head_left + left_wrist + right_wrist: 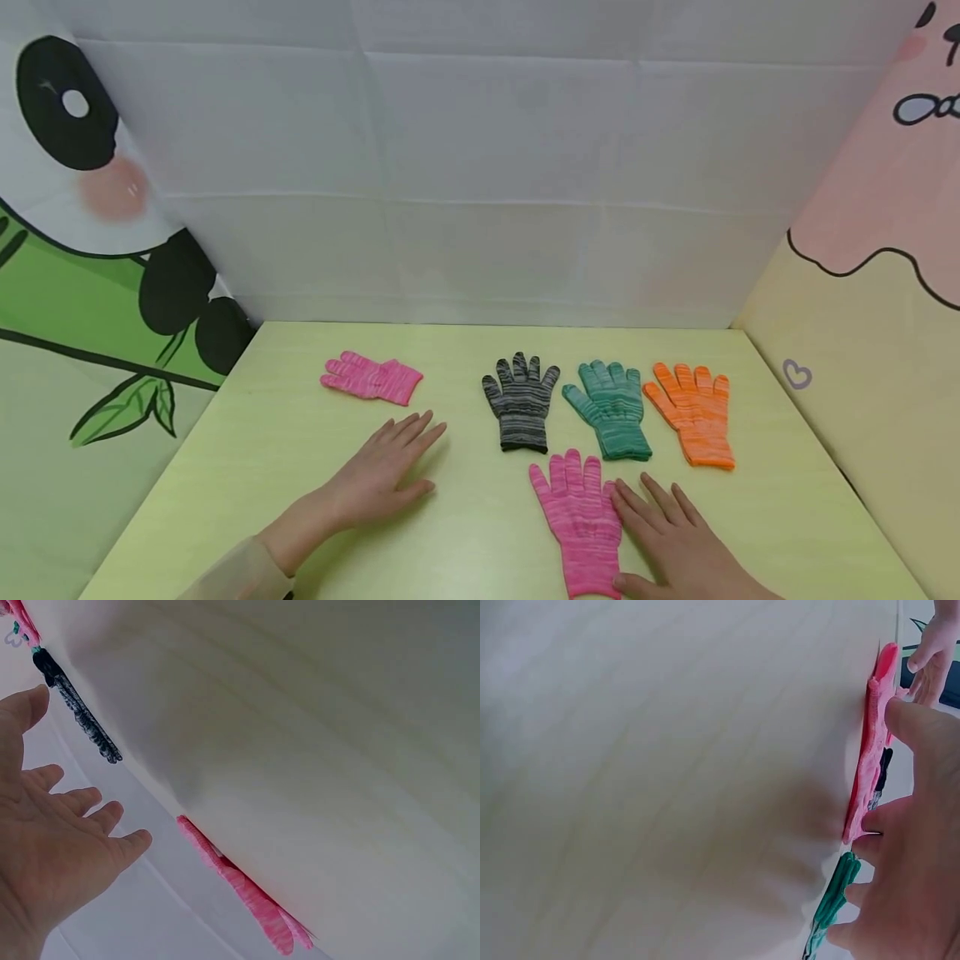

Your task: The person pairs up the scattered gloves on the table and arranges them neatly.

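A bright pink knit glove lies fingers-up near the front of the table. My right hand is at its right side, fingers spread, with the index fingertip at the glove's finger edge and the thumb at the cuff. My left hand reaches over the left half of the table, fingers extended and holding nothing. Just beyond its fingertips a second pink glove lies sideways, its cuff to the right. Behind the near pink glove, a black-and-grey glove, a green glove and an orange glove form a row.
The pale yellow table meets a creased white cloth wall at the back. A panel with a cartoon face and green leaf stands on the left, and a pink and cream panel on the right.
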